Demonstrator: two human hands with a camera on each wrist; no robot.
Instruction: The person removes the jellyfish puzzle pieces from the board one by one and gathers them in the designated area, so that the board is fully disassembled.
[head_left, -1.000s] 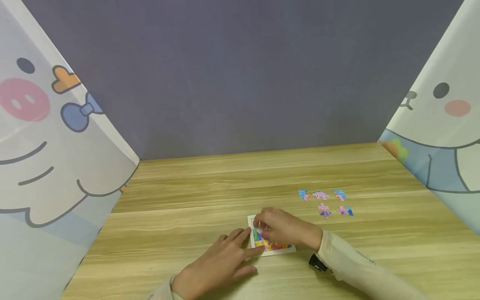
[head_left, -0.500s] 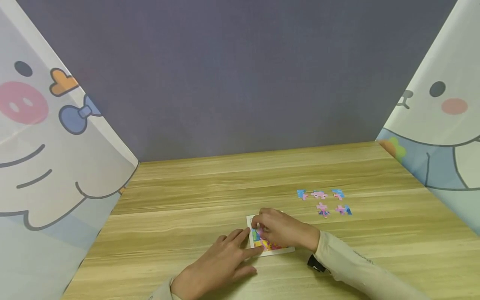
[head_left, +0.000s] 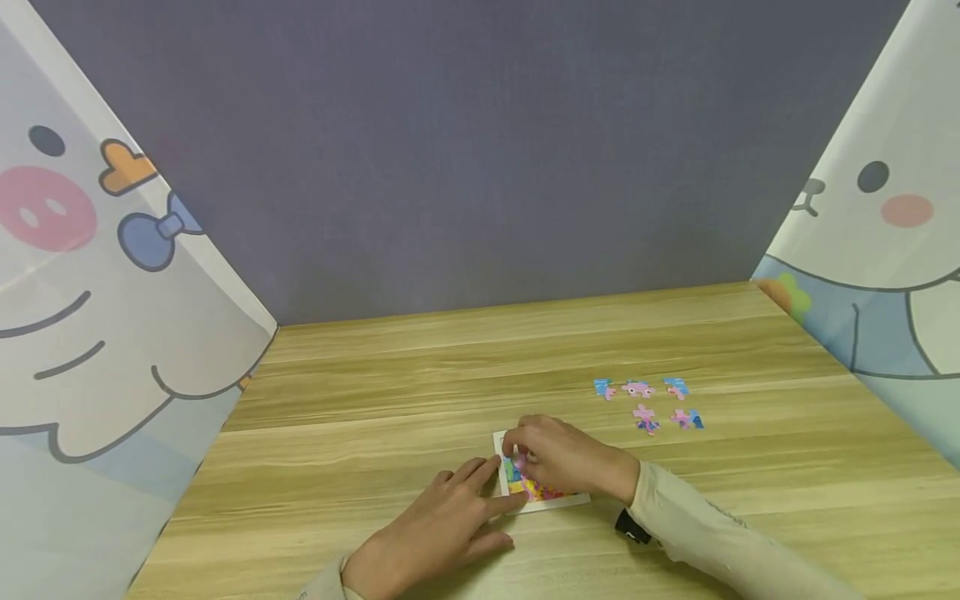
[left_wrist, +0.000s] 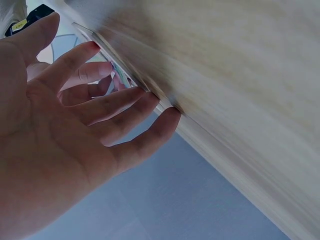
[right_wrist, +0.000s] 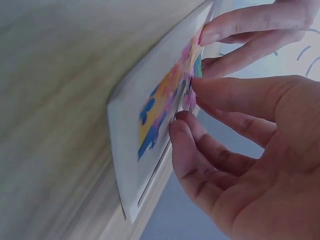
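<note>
A small white-bordered jigsaw tray [head_left: 555, 505] lies on the table with a partly filled picture, yellow and pink along its near side. My left hand [head_left: 450, 521] spreads its fairly straight fingers at the tray's left edge, one fingertip resting on the near left corner. Over the tray, my right hand [head_left: 558, 457] pinches a pink jigsaw piece [right_wrist: 191, 98] between thumb and fingers, against the picture's left part. From the head view the right hand covers much of the tray. Bare tray floor shows beside the filled part in the right wrist view.
Several loose jigsaw pieces, among them a pink one with eyes [head_left: 638, 389] and a pink-and-blue one [head_left: 687, 419], lie behind and right of the tray. A black device [head_left: 632, 527] sits under the right wrist. A grey panel [head_left: 480, 167] stands behind the table [head_left: 375, 358].
The pink piece has turned and settled lower against the tray under my right fingers. My left hand stays in place. The head view has shifted slightly.
</note>
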